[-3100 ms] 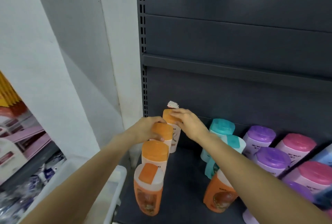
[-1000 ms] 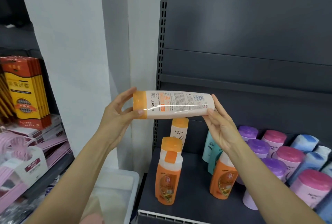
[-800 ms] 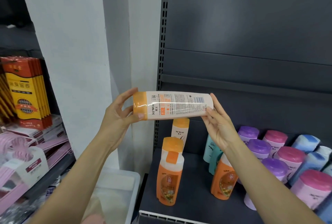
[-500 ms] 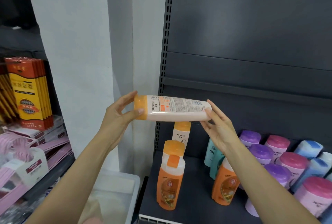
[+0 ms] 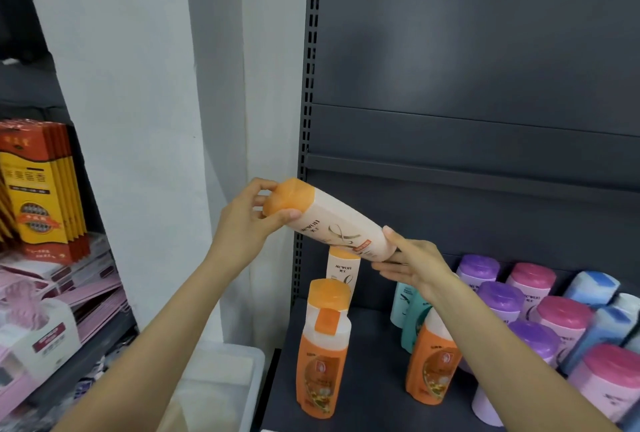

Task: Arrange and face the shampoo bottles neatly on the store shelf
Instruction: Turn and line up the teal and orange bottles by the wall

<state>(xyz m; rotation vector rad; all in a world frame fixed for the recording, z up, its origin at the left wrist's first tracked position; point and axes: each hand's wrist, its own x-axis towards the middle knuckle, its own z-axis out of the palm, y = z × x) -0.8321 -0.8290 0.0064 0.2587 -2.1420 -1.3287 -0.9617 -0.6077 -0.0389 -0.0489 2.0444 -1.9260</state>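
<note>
While both hands keep it in the air above the shelf [image 5: 374,345], I see the cream bottle [image 5: 341,229] tilted, orange cap up and left. My left hand [image 5: 247,227] curls thumb and fingers round the cap; my right hand [image 5: 414,263] cradles the base with fingers nearly straight. Orange bottles [image 5: 323,355] stand below.

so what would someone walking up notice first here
Most striking is the cream shampoo bottle with an orange cap, held tilted in mid-air before the dark shelf: the left hand grips the cap end, the right hand supports the base. Below it stand orange bottles at the shelf's left, with purple-capped bottles and pink-capped bottles to the right.
</note>
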